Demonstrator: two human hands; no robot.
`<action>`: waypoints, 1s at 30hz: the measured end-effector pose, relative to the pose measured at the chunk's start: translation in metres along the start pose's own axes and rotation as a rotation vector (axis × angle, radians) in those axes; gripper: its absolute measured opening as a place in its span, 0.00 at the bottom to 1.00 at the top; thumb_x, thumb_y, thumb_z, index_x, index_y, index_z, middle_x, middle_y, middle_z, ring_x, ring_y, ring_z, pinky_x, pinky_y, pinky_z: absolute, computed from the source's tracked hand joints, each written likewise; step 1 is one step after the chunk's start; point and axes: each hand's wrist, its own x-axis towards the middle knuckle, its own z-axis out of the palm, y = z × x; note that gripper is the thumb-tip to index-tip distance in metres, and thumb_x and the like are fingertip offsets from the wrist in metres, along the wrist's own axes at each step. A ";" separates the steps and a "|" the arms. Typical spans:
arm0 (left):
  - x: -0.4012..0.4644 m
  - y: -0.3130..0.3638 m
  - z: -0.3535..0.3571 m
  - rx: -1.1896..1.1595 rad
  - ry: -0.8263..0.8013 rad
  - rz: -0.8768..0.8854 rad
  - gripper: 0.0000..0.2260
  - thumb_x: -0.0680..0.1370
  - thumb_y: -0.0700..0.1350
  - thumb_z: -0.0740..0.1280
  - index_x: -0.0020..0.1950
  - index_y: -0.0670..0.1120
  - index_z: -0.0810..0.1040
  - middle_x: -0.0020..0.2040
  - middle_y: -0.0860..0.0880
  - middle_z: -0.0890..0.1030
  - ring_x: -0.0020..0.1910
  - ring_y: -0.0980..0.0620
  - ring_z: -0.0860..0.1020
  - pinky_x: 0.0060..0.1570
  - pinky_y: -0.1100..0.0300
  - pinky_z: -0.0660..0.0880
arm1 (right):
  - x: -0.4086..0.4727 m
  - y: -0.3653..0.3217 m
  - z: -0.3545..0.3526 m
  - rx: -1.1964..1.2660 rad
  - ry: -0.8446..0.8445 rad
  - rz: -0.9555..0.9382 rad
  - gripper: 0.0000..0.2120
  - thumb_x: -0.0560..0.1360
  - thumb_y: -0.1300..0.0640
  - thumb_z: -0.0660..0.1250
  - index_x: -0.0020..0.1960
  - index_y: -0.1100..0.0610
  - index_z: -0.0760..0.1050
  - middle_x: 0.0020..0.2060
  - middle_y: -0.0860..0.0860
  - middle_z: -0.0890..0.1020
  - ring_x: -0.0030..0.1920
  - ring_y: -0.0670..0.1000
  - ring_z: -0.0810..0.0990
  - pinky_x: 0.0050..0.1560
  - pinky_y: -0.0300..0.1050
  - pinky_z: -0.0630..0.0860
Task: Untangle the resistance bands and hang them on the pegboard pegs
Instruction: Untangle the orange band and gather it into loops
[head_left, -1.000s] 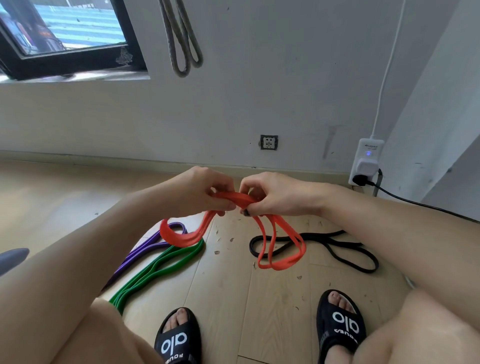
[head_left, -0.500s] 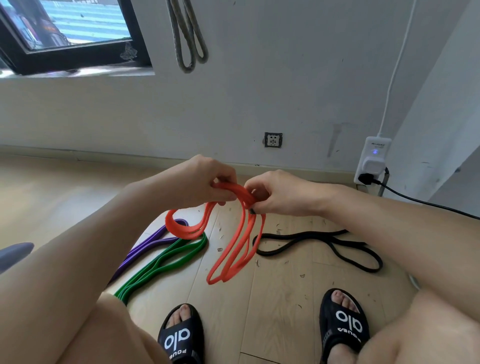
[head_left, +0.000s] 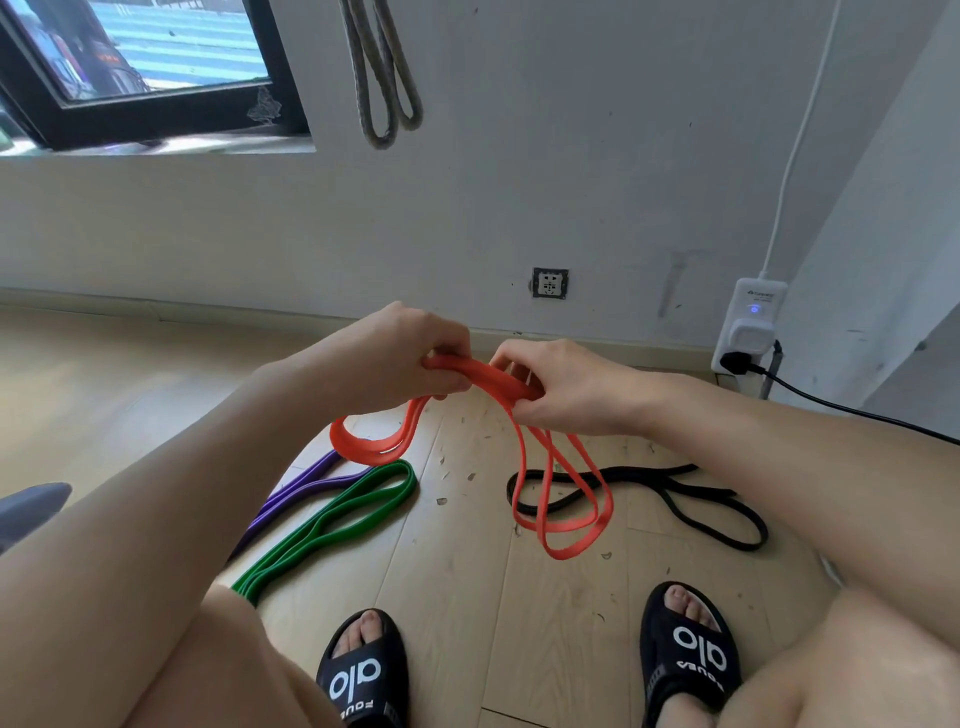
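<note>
Both hands, left (head_left: 410, 358) and right (head_left: 566, 389), pinch the orange band (head_left: 566, 499); its loops now hang wider, seemingly less tangled.

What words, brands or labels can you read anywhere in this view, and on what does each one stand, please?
"alo": white, upside down in this view, on the strap of the left slide.
"alo": the same, on the right slide.
Small white print under each "alo": too blurred to read.
Grey print on the white wall adapter: too small to read.
</note>
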 end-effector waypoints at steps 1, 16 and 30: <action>0.001 0.000 0.001 0.008 0.000 0.004 0.04 0.78 0.51 0.72 0.48 0.53 0.81 0.38 0.57 0.84 0.38 0.59 0.82 0.43 0.57 0.81 | 0.000 0.001 0.000 -0.013 0.000 0.009 0.14 0.76 0.60 0.68 0.60 0.49 0.74 0.48 0.46 0.81 0.46 0.47 0.83 0.48 0.47 0.83; 0.001 0.000 -0.004 0.029 0.006 0.028 0.05 0.79 0.52 0.71 0.49 0.51 0.81 0.40 0.55 0.84 0.38 0.58 0.83 0.44 0.55 0.83 | 0.001 0.005 0.003 -0.084 -0.046 0.123 0.05 0.80 0.55 0.59 0.55 0.52 0.72 0.44 0.53 0.81 0.43 0.54 0.81 0.43 0.51 0.79; -0.002 0.001 -0.001 -0.117 -0.028 0.011 0.05 0.77 0.51 0.73 0.50 0.51 0.83 0.42 0.56 0.85 0.42 0.58 0.84 0.49 0.56 0.82 | 0.002 0.007 0.020 -0.204 -0.167 0.060 0.30 0.68 0.34 0.75 0.62 0.47 0.71 0.56 0.48 0.78 0.55 0.52 0.79 0.56 0.51 0.79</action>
